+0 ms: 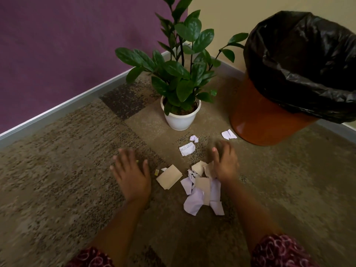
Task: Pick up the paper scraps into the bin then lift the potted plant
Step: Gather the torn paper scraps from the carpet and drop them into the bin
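- From my feed I see the left hand (pixel 131 174) palm down over the carpet (pixel 67 170), fingers straight and spread, holding nothing.
- The right hand (pixel 224 163) lies at the far right edge of the main heap of paper scraps (pixel 202 191); its fingers look stretched forward and hold nothing, though they are blurred, and I cannot tell whether the palm touches the paper under it.
- That heap of white and brown pieces sits on the carpet between the 2 hands, nearer the right one.
- 1 brown card piece (pixel 169 177) lies apart from the heap, just beside the left hand's thumb.
- Farther out lie 3 loose bits: a printed scrap (pixel 186 148), a small crumpled scrap (pixel 194 138) beyond it, and a white scrap (pixel 228 134) just beside the foot of the bin.
- The bin (pixel 256 120) is orange, stands upright at the far right, and a black liner (pixel 300 64) is folded over its rim.
- The potted plant (pixel 181 118), dark green leaves in a white pot, stands in the corner, left of the bin and beyond the scraps, where the purple wall (pixel 57 45) meets the cream wall (pixel 221 12).
- Patterned dark red sleeves (pixel 281 251) show at the bottom edge.
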Available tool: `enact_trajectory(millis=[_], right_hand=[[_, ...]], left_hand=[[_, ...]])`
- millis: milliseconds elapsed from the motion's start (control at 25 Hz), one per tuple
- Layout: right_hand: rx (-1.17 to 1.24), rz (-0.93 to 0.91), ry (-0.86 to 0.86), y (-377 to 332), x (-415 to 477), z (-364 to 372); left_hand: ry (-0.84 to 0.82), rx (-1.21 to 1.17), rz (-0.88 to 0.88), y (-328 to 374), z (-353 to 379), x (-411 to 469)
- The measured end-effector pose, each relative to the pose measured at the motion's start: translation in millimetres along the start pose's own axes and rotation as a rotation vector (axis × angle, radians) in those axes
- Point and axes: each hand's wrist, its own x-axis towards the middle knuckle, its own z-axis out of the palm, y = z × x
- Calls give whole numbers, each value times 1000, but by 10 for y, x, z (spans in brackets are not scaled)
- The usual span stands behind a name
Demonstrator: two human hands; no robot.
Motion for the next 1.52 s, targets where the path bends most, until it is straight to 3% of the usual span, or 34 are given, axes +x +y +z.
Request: enact_trajectory(millis=[80, 160, 480, 720, 880, 1080, 1240, 1520], right_hand=[[-111, -8, -30, -15, 259, -37], [-184, -6, -58, -24, 496, -57], [-278, 24, -222, -28, 905, 106], [-254, -200, -147, 71, 804, 169], [-247, -326, -176, 207, 622, 138], [-272, -475, -236, 227, 217, 85], [-409, -513, -424, 273, -69, -30], [-593, -507, -685, 283, -311, -168]], left_hand=[[-53, -58, -199, 41, 44, 115], [-154, -111, -169, 150, 159, 135], [-515, -176, 464, 666, 579, 212], [-457, 6, 863, 1178, 704, 488], [-423, 116, 890, 1113, 683, 449], [-418, 147, 764, 927, 476, 218], [-427, 226, 758, 683, 316, -69], [-704, 246, 804, 525, 88, -214]])
